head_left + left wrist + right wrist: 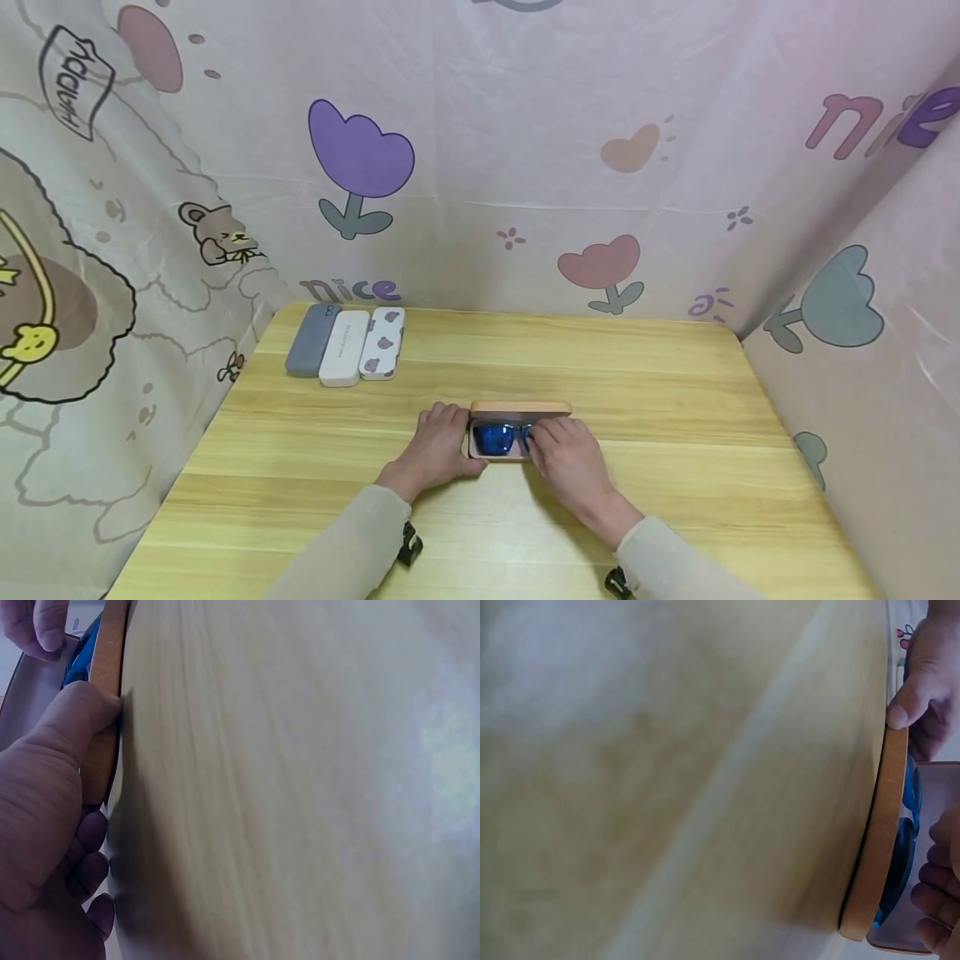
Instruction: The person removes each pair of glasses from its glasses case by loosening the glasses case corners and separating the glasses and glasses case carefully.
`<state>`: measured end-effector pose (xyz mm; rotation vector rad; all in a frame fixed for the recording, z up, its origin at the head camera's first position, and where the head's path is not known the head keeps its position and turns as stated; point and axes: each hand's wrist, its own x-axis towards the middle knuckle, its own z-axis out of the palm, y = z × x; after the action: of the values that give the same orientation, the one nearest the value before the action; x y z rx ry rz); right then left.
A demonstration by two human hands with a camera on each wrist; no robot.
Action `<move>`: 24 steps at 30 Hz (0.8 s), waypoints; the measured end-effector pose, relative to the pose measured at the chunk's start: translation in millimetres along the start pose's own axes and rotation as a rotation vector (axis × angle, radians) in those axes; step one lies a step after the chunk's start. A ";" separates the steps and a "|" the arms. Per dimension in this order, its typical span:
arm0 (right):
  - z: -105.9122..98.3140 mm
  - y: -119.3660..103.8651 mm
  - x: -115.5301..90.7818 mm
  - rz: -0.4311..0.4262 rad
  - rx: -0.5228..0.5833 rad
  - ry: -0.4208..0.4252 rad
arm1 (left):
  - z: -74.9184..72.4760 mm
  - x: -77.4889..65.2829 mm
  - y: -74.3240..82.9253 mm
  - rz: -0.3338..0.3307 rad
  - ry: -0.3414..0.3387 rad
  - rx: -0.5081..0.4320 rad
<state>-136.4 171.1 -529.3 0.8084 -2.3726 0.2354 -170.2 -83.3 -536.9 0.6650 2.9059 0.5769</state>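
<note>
An open tan glasses case [520,407] sits on the table, its hinged lid raised at the back and its lining pale. Inside lie sunglasses [493,439] with blue mirrored lenses. My left hand [433,443] grips the case's left end, thumb on the front wall [97,761] and fingers round the far side. Over the right half of the case is my right hand [572,462], hiding part of the right lens. The right wrist view has its fingers [939,889] loosely bent beside the lenses, in front of the lid lining, with a small gap to the sunglasses.
At the back left of the wooden table [637,367], three closed glasses cases lie side by side: a grey one [313,342], a plain white one [345,348] and a white patterned one [383,343]. Printed curtains [480,150] hang behind the table and along its sides.
</note>
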 end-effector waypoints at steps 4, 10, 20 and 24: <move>1.8 -1.4 0.5 0.038 -0.021 -0.059 | -0.5 -0.3 0.4 0.002 0.000 0.007; 3.9 -6.8 3.9 0.072 -0.046 -0.140 | -1.9 -0.6 1.0 0.007 0.001 0.006; 14.7 -12.4 10.9 0.036 -0.083 -0.138 | -1.5 -0.3 0.8 0.007 0.012 -0.003; 17.1 -12.9 12.7 0.013 -0.101 -0.127 | -0.4 0.0 0.1 0.012 0.014 -0.007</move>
<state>-145.1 148.7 -535.6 0.7811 -2.4863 0.0701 -170.3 -83.4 -536.5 0.6812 2.9136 0.5957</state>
